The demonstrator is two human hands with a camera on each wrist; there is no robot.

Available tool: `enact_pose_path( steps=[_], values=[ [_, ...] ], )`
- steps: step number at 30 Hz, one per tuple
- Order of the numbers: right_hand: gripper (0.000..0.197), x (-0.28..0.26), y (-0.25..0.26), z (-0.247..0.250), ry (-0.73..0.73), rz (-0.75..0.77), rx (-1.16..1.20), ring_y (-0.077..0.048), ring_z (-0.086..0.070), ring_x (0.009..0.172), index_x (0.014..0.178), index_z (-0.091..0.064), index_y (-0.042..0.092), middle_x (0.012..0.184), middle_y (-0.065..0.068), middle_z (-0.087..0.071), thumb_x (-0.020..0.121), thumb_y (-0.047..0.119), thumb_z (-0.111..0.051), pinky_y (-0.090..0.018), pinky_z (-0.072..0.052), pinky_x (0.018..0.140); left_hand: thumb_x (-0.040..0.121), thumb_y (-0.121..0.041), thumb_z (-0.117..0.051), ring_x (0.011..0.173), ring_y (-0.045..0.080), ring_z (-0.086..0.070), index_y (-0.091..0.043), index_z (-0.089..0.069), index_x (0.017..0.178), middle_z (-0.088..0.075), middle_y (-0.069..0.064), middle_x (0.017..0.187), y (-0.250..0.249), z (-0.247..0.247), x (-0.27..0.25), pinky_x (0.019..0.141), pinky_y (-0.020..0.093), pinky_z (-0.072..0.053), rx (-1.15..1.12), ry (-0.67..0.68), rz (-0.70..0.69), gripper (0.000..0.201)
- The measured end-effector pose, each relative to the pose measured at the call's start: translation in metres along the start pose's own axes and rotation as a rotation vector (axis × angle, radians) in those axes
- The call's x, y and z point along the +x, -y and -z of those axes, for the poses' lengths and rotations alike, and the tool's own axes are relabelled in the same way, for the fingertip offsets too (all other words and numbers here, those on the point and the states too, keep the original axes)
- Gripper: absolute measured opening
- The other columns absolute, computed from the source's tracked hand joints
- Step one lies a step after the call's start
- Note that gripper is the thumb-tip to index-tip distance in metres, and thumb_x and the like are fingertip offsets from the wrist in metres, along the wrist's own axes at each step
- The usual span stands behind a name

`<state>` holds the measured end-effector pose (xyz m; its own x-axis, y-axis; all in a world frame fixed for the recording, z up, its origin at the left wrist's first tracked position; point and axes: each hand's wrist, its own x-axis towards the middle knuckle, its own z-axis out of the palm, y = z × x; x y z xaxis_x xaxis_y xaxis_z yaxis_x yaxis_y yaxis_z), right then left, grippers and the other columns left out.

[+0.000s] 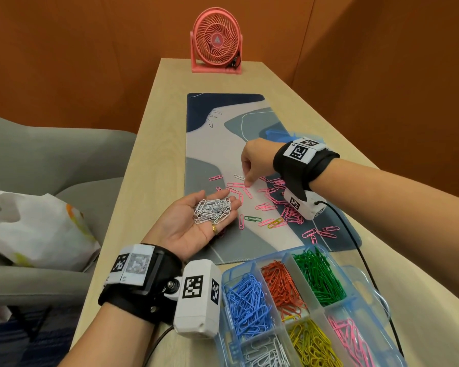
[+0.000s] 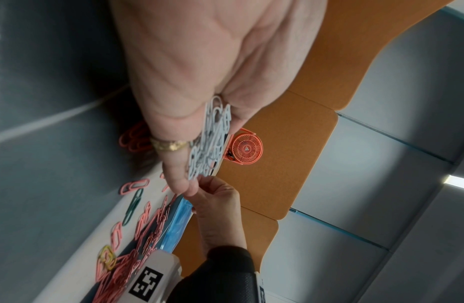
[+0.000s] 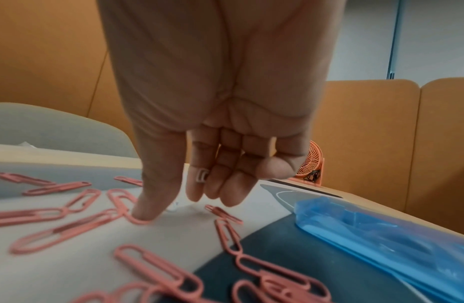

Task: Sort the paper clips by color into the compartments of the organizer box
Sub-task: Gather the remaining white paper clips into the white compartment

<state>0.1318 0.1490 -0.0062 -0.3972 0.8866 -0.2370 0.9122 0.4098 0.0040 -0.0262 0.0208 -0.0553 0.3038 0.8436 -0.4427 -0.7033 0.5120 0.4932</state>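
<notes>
Head view: left hand lying palm-up and flat, fingers relaxed and stretched forward, cradling a heap of white clips right in the palm. Wearing a gold ring on one finger. Right hand reaching in just ahead of the left fingertips, wrist bent down, fingers drooping to the desk mat, tips dipping into the scattered pink clips. Sitting just past those tips: a lone white clip. Lying between the two hands, nearer the left one: a single green clip. Organizer box sitting right beside the left wrist, holding blue, orange, green, white, yellow and pink in separate compartments.

Left wrist view: looking along the open palm, white clips piling up toward the fingers, nothing curling round them. Right hand hanging just beyond the left fingertips, pink clips spreading out beneath.

Right wrist view: right hand pointing straight down, thumb pressing on the mat among pink clips, fingers bunching together and slightly curling. Small white clip resting against the fingers; can't tell if actually pinching it. Blue lid lying off to the little-finger side.
</notes>
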Motion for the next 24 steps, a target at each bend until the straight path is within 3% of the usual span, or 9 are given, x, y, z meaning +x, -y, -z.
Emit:
enact_pose_path(
  steps=[3,6,10,14,17,22,24],
  values=[
    [0.022,-0.001,0.001,0.000,0.005,-0.006,0.032,-0.017,-0.061,0.080,0.090,-0.070,0.012,0.089,-0.002,-0.069,0.077,0.029,-0.078,-0.026,-0.046,0.068,0.101,-0.022,-0.030,0.076,0.035,-0.071,0.009,-0.061,0.102,-0.066,0.027,0.098,0.000,0.000,0.000,0.074,0.048,-0.051,-0.001,0.005,0.002,0.044],
    [0.015,0.000,0.005,-0.002,-0.037,0.001,0.053,-0.016,-0.058,0.079,0.093,-0.071,0.011,0.096,-0.004,-0.070,0.085,0.023,-0.069,-0.023,-0.042,0.061,0.101,-0.022,-0.030,0.077,0.035,-0.071,0.010,-0.060,0.103,-0.066,0.028,0.099,0.000,0.001,0.000,0.075,0.049,-0.051,-0.003,0.009,0.000,0.044],
    [0.011,0.002,0.012,-0.005,-0.035,0.009,0.014,-0.019,-0.059,0.080,0.091,-0.070,0.008,0.095,-0.006,-0.070,0.084,0.017,-0.068,-0.023,-0.041,0.056,0.101,-0.022,-0.030,0.078,0.036,-0.070,0.010,-0.060,0.104,-0.066,0.029,0.100,0.000,0.001,0.000,0.075,0.049,-0.051,-0.006,0.011,0.001,0.044],
    [0.003,0.000,0.012,-0.004,-0.036,0.050,-0.007,-0.019,-0.056,0.077,0.084,-0.066,0.012,0.086,-0.004,-0.066,0.082,0.015,-0.066,-0.017,-0.036,0.050,0.101,-0.022,-0.031,0.077,0.036,-0.070,0.010,-0.060,0.103,-0.066,0.029,0.099,0.000,0.002,0.001,0.075,0.050,-0.051,-0.013,0.008,0.002,0.044],
    [0.005,-0.007,0.010,-0.002,-0.055,0.077,0.010,-0.016,-0.049,0.070,0.083,-0.056,0.015,0.074,0.004,-0.054,0.084,0.015,-0.061,-0.021,-0.032,0.050,0.101,-0.022,-0.030,0.076,0.035,-0.070,0.009,-0.060,0.104,-0.066,0.030,0.096,0.000,0.002,0.001,0.074,0.049,-0.052,-0.010,0.006,0.006,0.043],
    [0.009,-0.024,0.016,0.017,-0.049,0.152,0.203,-0.012,-0.065,0.072,0.086,-0.056,0.016,0.079,0.003,-0.069,0.084,0.009,-0.062,-0.024,-0.049,0.063,0.101,-0.023,-0.029,0.075,0.035,-0.070,0.009,-0.060,0.104,-0.066,0.029,0.095,0.001,0.001,0.001,0.074,0.048,-0.052,-0.020,0.012,0.015,0.044],
    [0.011,-0.034,0.027,0.026,-0.041,0.222,0.276,-0.007,-0.066,0.070,0.092,-0.056,0.016,0.081,0.004,-0.070,0.086,0.012,-0.065,-0.018,-0.048,0.061,0.101,-0.023,-0.029,0.074,0.036,-0.070,0.009,-0.060,0.103,-0.066,0.029,0.095,0.001,0.000,0.001,0.071,0.048,-0.053,-0.034,0.016,0.022,0.044]
  ],
)
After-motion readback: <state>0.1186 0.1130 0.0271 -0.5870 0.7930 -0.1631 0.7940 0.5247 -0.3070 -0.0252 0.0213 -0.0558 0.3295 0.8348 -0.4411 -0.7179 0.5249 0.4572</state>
